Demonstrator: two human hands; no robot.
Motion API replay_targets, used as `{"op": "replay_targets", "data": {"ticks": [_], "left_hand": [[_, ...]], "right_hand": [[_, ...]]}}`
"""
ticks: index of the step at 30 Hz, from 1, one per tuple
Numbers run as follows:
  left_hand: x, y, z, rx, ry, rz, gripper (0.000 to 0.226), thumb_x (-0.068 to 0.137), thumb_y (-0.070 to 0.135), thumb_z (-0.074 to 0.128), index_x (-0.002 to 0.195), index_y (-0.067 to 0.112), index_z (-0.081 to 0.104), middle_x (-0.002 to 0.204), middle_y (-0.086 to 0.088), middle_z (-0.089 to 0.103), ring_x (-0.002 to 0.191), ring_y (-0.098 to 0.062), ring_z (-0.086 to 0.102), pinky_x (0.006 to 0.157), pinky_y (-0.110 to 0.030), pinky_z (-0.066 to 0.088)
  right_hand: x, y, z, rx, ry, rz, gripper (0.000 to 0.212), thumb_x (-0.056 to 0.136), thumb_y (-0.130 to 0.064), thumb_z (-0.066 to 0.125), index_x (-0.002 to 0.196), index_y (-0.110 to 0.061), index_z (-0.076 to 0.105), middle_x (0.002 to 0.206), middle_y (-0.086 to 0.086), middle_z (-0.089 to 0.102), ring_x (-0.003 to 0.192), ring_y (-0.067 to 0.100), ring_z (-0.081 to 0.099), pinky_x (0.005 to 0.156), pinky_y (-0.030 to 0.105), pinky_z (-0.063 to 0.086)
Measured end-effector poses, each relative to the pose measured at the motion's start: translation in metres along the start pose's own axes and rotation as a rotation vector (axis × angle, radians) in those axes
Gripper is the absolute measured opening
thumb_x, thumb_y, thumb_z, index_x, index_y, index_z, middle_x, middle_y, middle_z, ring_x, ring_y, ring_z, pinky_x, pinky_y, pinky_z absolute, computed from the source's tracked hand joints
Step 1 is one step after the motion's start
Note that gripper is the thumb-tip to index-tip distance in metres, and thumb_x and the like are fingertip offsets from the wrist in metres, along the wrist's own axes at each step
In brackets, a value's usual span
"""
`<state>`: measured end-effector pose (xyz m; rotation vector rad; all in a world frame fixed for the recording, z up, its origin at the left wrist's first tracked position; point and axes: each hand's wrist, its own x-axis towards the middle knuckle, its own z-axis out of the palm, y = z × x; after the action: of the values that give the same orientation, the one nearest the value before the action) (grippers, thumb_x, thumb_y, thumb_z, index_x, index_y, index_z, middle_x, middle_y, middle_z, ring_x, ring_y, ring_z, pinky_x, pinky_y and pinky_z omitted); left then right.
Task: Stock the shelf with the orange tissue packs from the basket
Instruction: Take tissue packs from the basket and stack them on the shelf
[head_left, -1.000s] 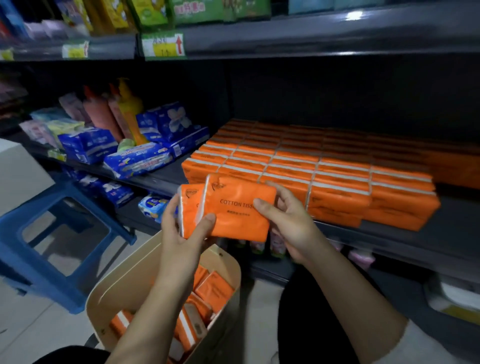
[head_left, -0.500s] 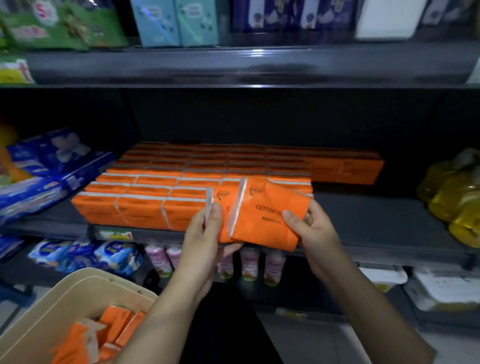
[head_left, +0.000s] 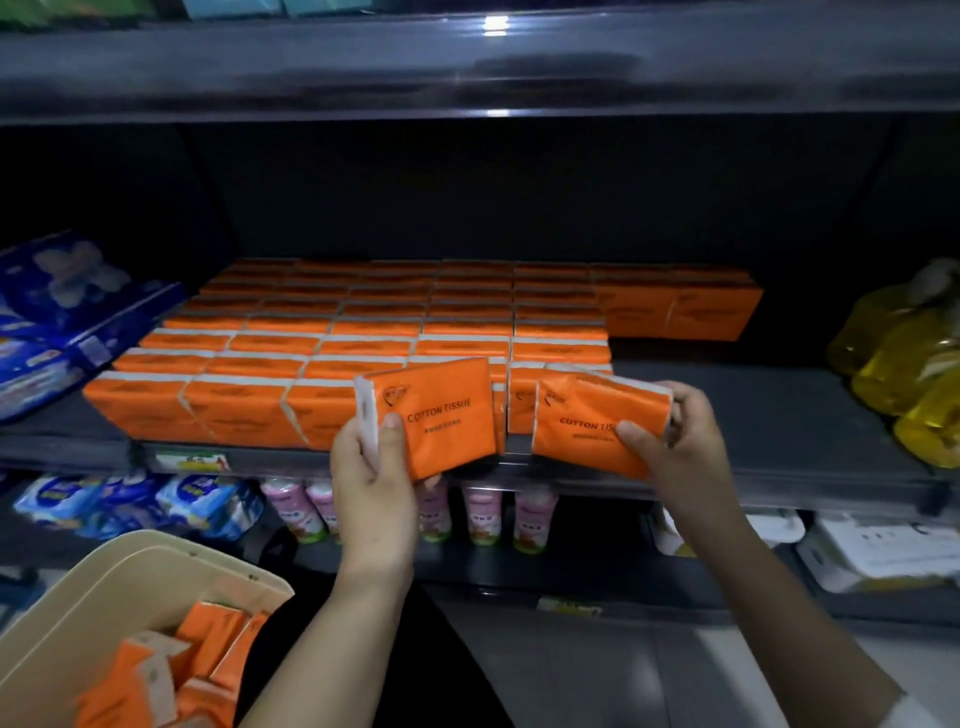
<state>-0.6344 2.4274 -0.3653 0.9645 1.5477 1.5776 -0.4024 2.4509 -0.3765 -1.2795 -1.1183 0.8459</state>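
Observation:
My left hand (head_left: 370, 467) grips one orange tissue pack (head_left: 441, 415) upright by its left end, just in front of the shelf edge. My right hand (head_left: 675, 441) holds a second orange tissue pack (head_left: 587, 421), tilted, at the front of the dark shelf (head_left: 753, 415). Behind them, rows of stocked orange packs (head_left: 363, 332) fill the left and middle of the shelf. The beige basket (head_left: 130, 582) at the lower left holds several more orange packs (head_left: 156, 670).
Bare shelf lies to the right of the stocked rows. Yellow bottles (head_left: 904, 364) stand at the far right, blue packages (head_left: 57, 317) at the far left. Pink bottles (head_left: 483, 514) and blue-white packs (head_left: 130, 504) fill the lower shelf. An upper shelf (head_left: 467, 67) overhangs.
The two packs, held together before, have come apart: one stays in my left hand, the other has moved right with my right hand. The view has swung right and nearer the shelf.

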Motion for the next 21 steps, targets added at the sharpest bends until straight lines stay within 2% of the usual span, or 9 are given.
{"op": "replay_targets", "data": {"ticks": [4,7,8,10,12,14,16,19,21], "left_hand": [[0.002,0.001,-0.003,-0.061,0.005,-0.015,0.033,0.073,0.067,0.05,0.086,0.038,0.056,0.107,-0.006,0.062,0.102,-0.024,0.06,0.089,-0.056,0.049],[0.003,0.001,-0.006,-0.109,0.014,-0.003,0.02,0.081,0.059,0.051,0.084,0.04,0.058,0.105,-0.008,0.063,0.099,-0.026,0.061,0.09,-0.059,0.048],[0.003,0.001,-0.007,-0.121,0.021,-0.004,0.016,0.085,0.054,0.051,0.084,0.039,0.058,0.1,-0.007,0.063,0.095,-0.025,0.061,0.089,-0.06,0.048],[0.002,0.003,-0.008,-0.156,0.025,-0.007,0.013,0.092,0.044,0.051,0.085,0.036,0.058,0.092,-0.005,0.06,0.087,-0.024,0.059,0.087,-0.061,0.048],[0.0,0.003,-0.008,-0.167,0.016,-0.012,0.011,0.093,0.042,0.05,0.087,0.039,0.059,0.097,-0.008,0.062,0.093,-0.03,0.061,0.089,-0.06,0.048],[-0.001,0.005,-0.009,-0.176,0.0,-0.009,0.012,0.093,0.043,0.051,0.086,0.044,0.06,0.101,-0.008,0.062,0.101,-0.031,0.061,0.092,-0.058,0.047],[-0.001,0.005,-0.009,-0.193,-0.025,-0.01,0.013,0.094,0.04,0.05,0.086,0.044,0.06,0.096,-0.002,0.06,0.096,-0.026,0.061,0.091,-0.055,0.049],[-0.003,0.006,-0.008,-0.238,-0.054,-0.022,0.009,0.096,0.033,0.047,0.096,0.032,0.057,0.093,0.003,0.062,0.088,-0.014,0.062,0.082,-0.042,0.056],[-0.003,0.006,-0.009,-0.241,-0.062,-0.028,0.009,0.096,0.033,0.047,0.098,0.03,0.056,0.093,0.004,0.063,0.089,-0.014,0.063,0.081,-0.041,0.056]], "right_hand": [[0.004,0.004,0.014,-0.206,-0.011,-0.092,0.039,0.079,-0.007,0.069,0.101,-0.03,0.045,0.097,-0.008,0.055,0.086,0.003,0.055,0.07,0.016,0.043],[0.006,0.006,0.026,-0.379,0.037,-0.188,0.038,0.078,-0.009,0.07,0.107,-0.022,0.049,0.106,-0.006,0.045,0.096,0.006,0.047,0.079,0.004,0.034],[0.007,0.008,0.028,-0.424,0.058,-0.208,0.039,0.078,-0.01,0.071,0.111,-0.019,0.052,0.107,-0.006,0.041,0.101,0.007,0.043,0.083,0.005,0.031],[0.009,0.012,0.031,-0.496,0.103,-0.212,0.045,0.078,-0.013,0.072,0.119,-0.018,0.054,0.107,-0.006,0.035,0.106,0.009,0.037,0.09,0.017,0.03],[0.012,0.015,0.032,-0.554,0.135,-0.212,0.047,0.079,-0.016,0.071,0.123,-0.019,0.054,0.105,-0.005,0.035,0.104,0.01,0.036,0.089,0.023,0.031],[0.014,0.018,0.033,-0.551,0.129,-0.193,0.047,0.08,-0.018,0.07,0.124,-0.019,0.053,0.104,-0.005,0.036,0.104,0.013,0.042,0.088,0.026,0.035],[0.014,0.023,0.035,-0.551,0.115,-0.177,0.049,0.081,-0.02,0.07,0.126,-0.017,0.051,0.107,-0.005,0.038,0.107,0.016,0.047,0.088,0.028,0.039],[0.012,0.028,0.038,-0.542,0.113,-0.158,0.056,0.082,-0.02,0.069,0.131,-0.017,0.043,0.119,0.001,0.043,0.112,0.018,0.048,0.088,0.032,0.043],[0.009,0.028,0.039,-0.537,0.134,-0.153,0.058,0.081,-0.019,0.069,0.132,-0.018,0.041,0.124,0.002,0.044,0.113,0.018,0.047,0.089,0.036,0.044]]}}
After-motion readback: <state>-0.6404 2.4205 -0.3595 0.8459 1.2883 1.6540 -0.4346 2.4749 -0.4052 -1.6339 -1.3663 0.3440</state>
